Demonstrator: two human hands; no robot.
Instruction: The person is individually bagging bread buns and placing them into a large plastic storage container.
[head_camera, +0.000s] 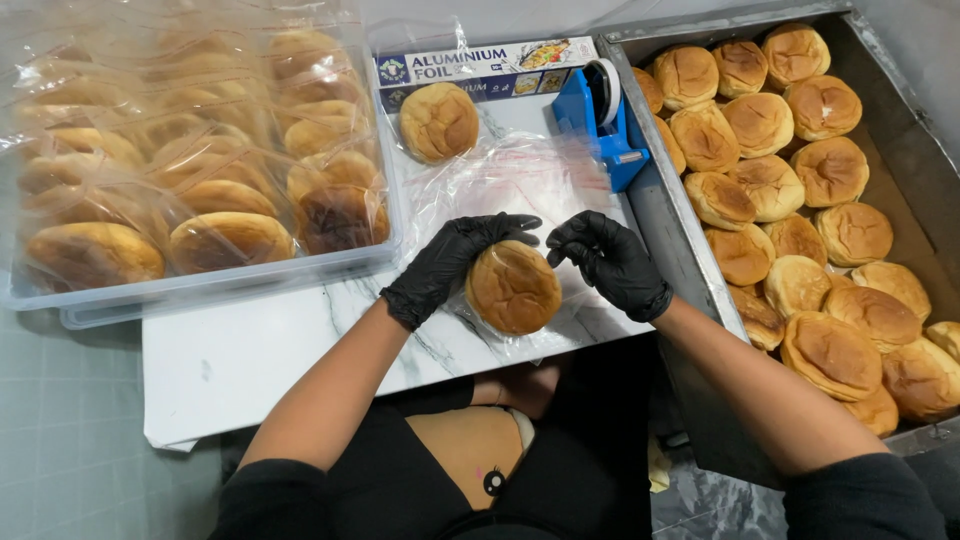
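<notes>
A round golden bun (513, 288) sits in a clear plastic bag on the white marble board (260, 350). My left hand (450, 262), in a black glove, grips the bun's left side with fingers laid over its top. My right hand (607, 262), also black-gloved, pinches the bag's edge just to the right of the bun. A stack of clear plastic bags (520, 175) lies behind the bun.
A clear tub (200, 285) of bagged buns stands at the left. One loose bun (438, 122) lies by a foil box (480, 65). A blue tape dispenser (603, 120) sits at the board's right edge. A metal tray (680, 240) holds several bare buns at the right.
</notes>
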